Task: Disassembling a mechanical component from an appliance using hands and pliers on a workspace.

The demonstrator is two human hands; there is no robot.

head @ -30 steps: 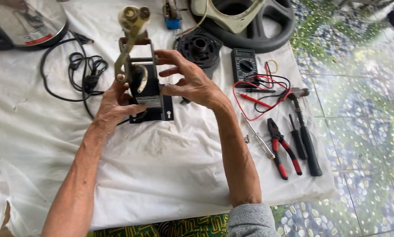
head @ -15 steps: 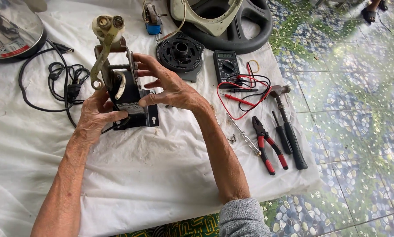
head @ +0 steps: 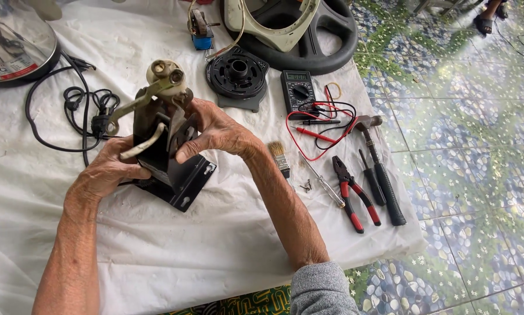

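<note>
Centrally, black metal bracket assembly (head: pixel 167 157), angular, with cream knob. Left hand (head: pixel 107 172) and right hand (head: pixel 215 131) both grip it over crinkled white sheet (head: pixel 186 251).

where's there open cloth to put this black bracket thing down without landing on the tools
The widest bare white cloth lies near you, between your forearms and below the black bracket assembly. Another free patch sits far left, below the coiled black cord. It is crowded on the right: brush, pliers, hammer and multimeter with its leads.
</note>
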